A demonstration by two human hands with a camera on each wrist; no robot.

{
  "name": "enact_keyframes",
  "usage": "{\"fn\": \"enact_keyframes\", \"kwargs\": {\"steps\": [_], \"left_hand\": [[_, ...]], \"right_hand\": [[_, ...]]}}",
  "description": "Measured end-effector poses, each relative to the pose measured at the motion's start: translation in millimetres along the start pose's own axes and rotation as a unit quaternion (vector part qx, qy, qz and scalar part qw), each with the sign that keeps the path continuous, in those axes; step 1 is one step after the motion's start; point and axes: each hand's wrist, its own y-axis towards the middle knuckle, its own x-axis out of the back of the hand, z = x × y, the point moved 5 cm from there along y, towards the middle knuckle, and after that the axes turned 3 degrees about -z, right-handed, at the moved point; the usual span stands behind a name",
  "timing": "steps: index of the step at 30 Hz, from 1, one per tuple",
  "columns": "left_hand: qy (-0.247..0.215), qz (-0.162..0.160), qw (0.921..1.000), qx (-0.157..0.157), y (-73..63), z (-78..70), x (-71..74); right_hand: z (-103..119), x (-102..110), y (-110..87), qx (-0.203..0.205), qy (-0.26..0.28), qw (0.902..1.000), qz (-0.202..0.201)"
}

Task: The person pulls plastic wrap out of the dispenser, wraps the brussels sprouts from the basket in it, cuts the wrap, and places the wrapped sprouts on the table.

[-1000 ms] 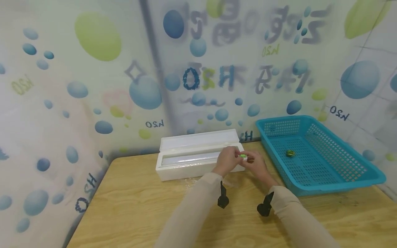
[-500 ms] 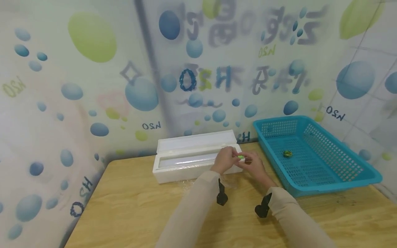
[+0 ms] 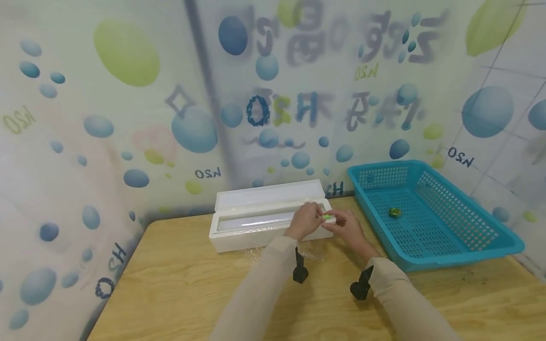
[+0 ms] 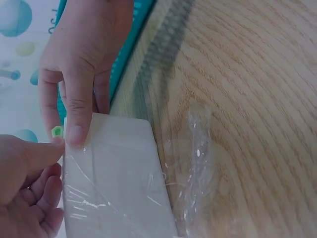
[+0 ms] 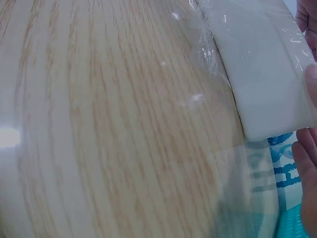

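Observation:
A long white cling film box (image 3: 256, 240) lies on the wooden table with its lid (image 3: 268, 195) raised, showing a film roll (image 3: 256, 221) inside. At its right end, a small light-green piece (image 4: 57, 132), apparently a slide cutter, sits on the front rim. My left hand (image 3: 304, 220) pinches at this piece, the thumb just beside it and the other fingers curled. My right hand (image 3: 349, 229) grips the box corner, its thumb (image 4: 77, 131) on the front face and other fingers behind. The right wrist view catches only parts of the hands at its right edge.
To the right stands a blue plastic basket (image 3: 386, 244) with a small green-and-yellow item (image 3: 395, 212) in it. Crumpled clear film (image 4: 195, 168) lies on the table (image 3: 179, 284) along the box's front. A patterned wall covering (image 3: 170, 118) rises behind.
My left hand and the green piece have shifted slightly left along the box rim. The right hand stays at the corner. The head view has turned a little.

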Motion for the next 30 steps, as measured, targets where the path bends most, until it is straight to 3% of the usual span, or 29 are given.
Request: {"fn": "enact_keyframes", "kwargs": {"steps": [10, 16, 30], "left_hand": [[0.004, 0.019, 0.9997, -0.018, 0.4, 1.0, 0.0], [0.001, 0.041, 0.9990, -0.016, 2.2, 5.0, -0.5], [-0.001, 0.054, 0.9984, -0.018, -0.4, 15.7, 2.9]], "right_hand": [[-2, -1, 0.5, -0.001, 0.006, 1.0000, 0.001], [-5, -1, 2.7, 0.004, 0.011, 0.9999, 0.004], [-4, 0, 1.7, 0.002, 0.005, 1.0000, -0.006]]}}
